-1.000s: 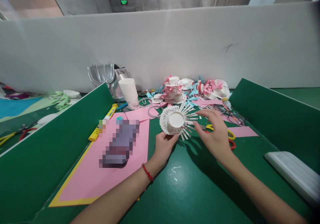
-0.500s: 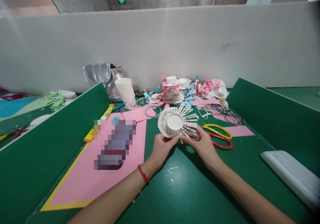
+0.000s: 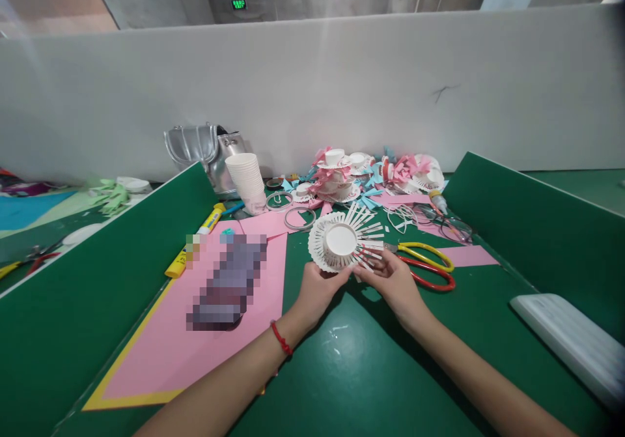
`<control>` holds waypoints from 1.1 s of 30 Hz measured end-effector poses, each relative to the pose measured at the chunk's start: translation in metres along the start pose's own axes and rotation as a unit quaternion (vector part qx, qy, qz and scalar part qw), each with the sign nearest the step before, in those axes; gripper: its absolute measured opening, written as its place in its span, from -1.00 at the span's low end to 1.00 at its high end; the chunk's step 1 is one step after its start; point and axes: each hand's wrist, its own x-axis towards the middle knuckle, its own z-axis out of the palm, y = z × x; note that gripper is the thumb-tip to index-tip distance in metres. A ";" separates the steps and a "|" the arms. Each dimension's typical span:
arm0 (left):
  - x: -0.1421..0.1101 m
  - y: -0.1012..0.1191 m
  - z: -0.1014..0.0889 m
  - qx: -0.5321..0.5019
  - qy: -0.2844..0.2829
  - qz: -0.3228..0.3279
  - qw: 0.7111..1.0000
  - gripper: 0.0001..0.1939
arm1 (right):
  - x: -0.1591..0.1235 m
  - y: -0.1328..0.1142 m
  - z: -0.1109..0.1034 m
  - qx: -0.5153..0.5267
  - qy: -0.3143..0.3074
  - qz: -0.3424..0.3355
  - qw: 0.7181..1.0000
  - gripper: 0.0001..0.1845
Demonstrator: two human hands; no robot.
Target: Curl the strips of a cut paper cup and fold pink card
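Note:
A white paper cup (image 3: 340, 240), its side cut into many narrow strips fanned out around the round base, is held up in both hands above the green table. The strips on its left are curled or folded into a scalloped rim; those on its right stick out straight. My left hand (image 3: 317, 291) pinches the cup's lower edge, and a red cord bracelet circles that wrist. My right hand (image 3: 392, 285) has its fingers closed on the lower right strips. Scissors (image 3: 430, 258) with yellow and red handles lie just right of my right hand.
Pink paper (image 3: 219, 365) with a blurred phone-like object (image 3: 227, 281) and a yellow glue stick (image 3: 195, 241) lie left. Behind stand stacked paper cups (image 3: 247, 180), a silver bag (image 3: 195, 147) and finished paper flowers (image 3: 336, 180). Green dividers (image 3: 547, 222) flank the table; a white block (image 3: 566, 346) lies right.
Both hands keep their hold on the cut cup, which has tilted very slightly. The fingers of my right hand have shifted a little along the lower right strips.

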 end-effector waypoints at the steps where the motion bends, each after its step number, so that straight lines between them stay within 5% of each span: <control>1: 0.000 0.000 0.000 0.006 -0.003 0.004 1.000 -0.74 | 0.000 -0.001 0.000 0.003 0.002 0.003 1.000 -0.61; 6: 0.000 -0.002 -0.003 0.036 -0.002 0.005 0.999 -0.86 | 0.000 -0.004 -0.002 0.042 0.025 0.013 0.999 -0.57; 17: 0.000 0.000 -0.004 0.089 0.017 0.017 0.996 -0.79 | 0.000 -0.004 -0.002 0.123 0.051 0.070 0.989 -0.55; 33: -0.001 0.001 -0.002 0.044 0.018 0.003 0.999 -0.87 | -0.008 0.000 0.002 0.055 0.016 0.063 0.996 -0.57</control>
